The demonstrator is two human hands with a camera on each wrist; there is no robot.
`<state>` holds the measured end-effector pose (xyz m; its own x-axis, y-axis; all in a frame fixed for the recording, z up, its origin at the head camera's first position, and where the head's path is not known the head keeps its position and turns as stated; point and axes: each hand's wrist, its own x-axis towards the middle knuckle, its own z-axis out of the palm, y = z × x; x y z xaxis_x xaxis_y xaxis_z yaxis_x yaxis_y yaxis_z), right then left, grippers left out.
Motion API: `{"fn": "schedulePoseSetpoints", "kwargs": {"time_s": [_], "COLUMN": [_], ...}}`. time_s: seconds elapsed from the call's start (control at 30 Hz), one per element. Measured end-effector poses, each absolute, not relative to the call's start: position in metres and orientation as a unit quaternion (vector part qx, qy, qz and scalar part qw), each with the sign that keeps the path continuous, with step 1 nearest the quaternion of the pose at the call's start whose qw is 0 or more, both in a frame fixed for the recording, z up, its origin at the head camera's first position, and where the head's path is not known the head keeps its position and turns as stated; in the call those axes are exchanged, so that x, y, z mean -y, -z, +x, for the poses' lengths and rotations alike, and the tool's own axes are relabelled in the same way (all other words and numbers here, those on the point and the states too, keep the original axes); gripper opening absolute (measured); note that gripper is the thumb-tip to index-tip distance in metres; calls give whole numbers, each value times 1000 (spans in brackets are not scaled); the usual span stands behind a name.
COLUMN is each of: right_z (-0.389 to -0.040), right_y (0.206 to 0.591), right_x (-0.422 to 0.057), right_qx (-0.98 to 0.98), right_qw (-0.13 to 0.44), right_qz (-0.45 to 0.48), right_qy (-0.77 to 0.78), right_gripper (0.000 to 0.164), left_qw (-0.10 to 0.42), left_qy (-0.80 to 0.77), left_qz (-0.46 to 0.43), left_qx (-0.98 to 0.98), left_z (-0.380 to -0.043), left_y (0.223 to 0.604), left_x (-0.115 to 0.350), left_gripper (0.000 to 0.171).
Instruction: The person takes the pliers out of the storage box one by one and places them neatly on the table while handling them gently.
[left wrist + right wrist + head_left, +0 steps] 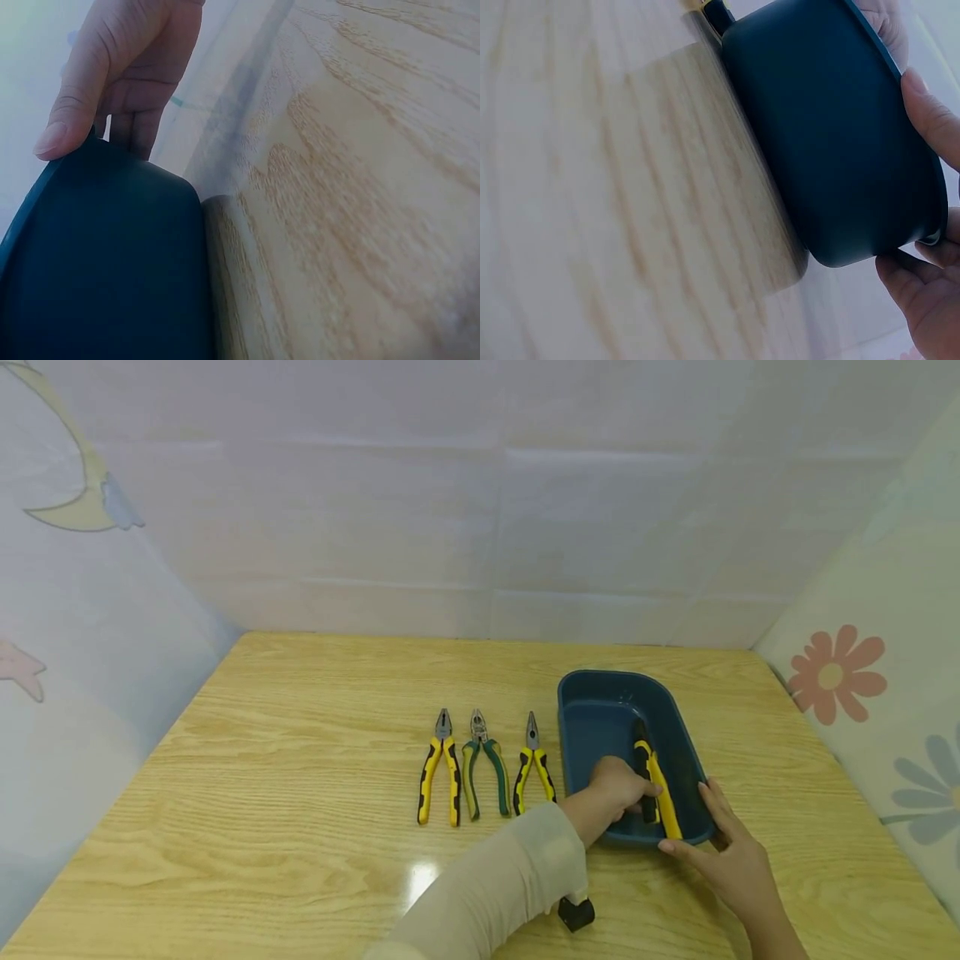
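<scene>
My left hand (617, 783) reaches into a dark blue tray (600, 727) and grips black-and-yellow pliers (666, 797) lying along the tray's right side. Its thumb crosses the handles; its other fingers are partly hidden. At the tray's near right corner, my right hand (738, 860) holds the rim, thumb on the near edge and fingers on the right side. In the left wrist view the right hand (124, 71) shows on the rim above the tray's outer wall (105, 247). The right wrist view has the right thumb (926, 112) over the rim and fingertips (900, 277) against the outside.
Left of the tray, three pliers lie in a row with jaws pointing away: yellow-and-black combination pliers (439, 777), green-handled pliers (497, 768) and yellow-and-black needle-nose pliers (532, 752). The wooden table (300, 735) meets a pale cloth backdrop (450, 527) behind.
</scene>
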<state>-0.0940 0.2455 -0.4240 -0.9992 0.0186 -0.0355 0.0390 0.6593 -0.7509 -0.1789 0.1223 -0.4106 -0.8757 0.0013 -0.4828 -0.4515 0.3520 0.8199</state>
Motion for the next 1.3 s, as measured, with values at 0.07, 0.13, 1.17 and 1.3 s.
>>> {"fn": "schedulePoseSetpoints", "kwargs": {"time_s": [0.07, 0.13, 1.17, 1.3], "right_z": [-94, -94, -98, -97], "right_y": [424, 423, 423, 424], "right_x": [-245, -245, -242, -242], "right_qx": [-912, -915, -916, -915], "right_qw": [14, 17, 25, 27], "right_qz": [18, 22, 29, 30], "right_qy": [409, 403, 400, 402], "right_gripper": [88, 88, 91, 92], "left_qw": [204, 205, 196, 203], "left_qy": [-556, -558, -715, -727], "left_qz": [-143, -146, -143, -132], "left_qx": [-793, -791, -656, -643], "left_z": [-179, -179, -176, -172], "left_y": [410, 410, 392, 390], "left_x": [-122, -121, -96, -91], "left_gripper": [21, 21, 17, 16]}}
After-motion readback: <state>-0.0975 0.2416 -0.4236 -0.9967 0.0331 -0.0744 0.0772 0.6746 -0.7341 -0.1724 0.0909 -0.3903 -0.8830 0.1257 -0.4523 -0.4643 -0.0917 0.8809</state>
